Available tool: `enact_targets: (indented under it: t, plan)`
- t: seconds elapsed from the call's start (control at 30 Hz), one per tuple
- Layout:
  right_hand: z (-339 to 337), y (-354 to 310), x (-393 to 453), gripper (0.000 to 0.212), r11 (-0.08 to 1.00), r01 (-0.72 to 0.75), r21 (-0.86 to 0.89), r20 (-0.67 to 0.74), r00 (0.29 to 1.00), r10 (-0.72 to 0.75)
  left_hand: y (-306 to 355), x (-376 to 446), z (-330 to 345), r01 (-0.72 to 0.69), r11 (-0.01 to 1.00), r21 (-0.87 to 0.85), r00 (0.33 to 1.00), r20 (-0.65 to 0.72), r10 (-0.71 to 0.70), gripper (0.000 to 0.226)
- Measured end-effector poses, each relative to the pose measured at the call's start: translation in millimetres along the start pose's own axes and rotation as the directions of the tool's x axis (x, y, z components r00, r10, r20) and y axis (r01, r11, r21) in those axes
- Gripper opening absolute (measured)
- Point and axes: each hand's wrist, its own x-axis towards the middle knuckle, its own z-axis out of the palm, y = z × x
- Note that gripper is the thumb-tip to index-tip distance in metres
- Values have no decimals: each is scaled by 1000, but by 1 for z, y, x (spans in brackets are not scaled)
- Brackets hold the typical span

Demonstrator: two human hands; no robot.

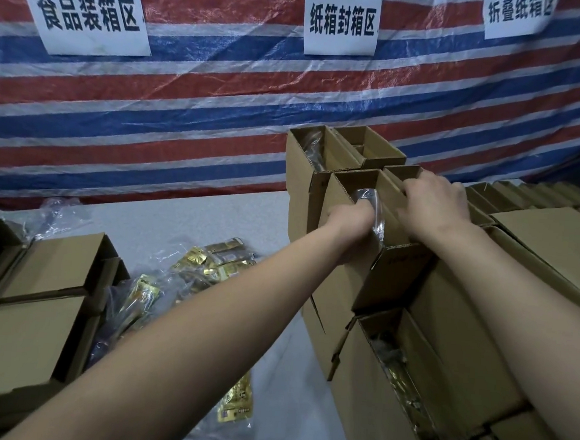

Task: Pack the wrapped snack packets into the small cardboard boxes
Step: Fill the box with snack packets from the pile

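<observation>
At the centre of the frame, the left hand pushes a shiny clear-wrapped snack packet into an open brown cardboard box, fingers curled around it. The right hand grips the box's far edge.

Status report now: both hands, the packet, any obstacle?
Left hand grips wrapped packet, pushing it into open box. Right hand steadies box rim. No obstacle visible.

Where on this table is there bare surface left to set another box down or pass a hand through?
Bare table shows between the striped tarp and the loose gold snack packets, left of the stacked open boxes. A narrow strip runs near the bottom packet. The right side is crowded with boxes; closed boxes fill the left.
</observation>
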Motion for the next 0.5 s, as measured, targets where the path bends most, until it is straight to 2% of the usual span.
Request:
enact_targets:
  t: [0.1, 0.27, 0.4, 0.5]
  plan:
    - [-1, 0, 0, 33, 999, -8, 32, -2, 1000, 8, -7, -2, -3, -22, 999, -34, 998, 61, 24, 71]
    - [-16, -17, -6, 37, 995, 26, 98, -70, 997, -19, -15, -14, -17, -65, 997, -42, 995, 71, 67, 71]
    - [-38, -47, -18, 28, 957, 128, 261, -210, 975, -73, -34, -18, -43, -95, 995, 23, 995, -8, 95, 72]
    - [-51, -87, -33, 21, 892, 217, 395, -234, 963, -131, -56, -29, -72, -168, 984, 64, 978, -115, 174, 54]
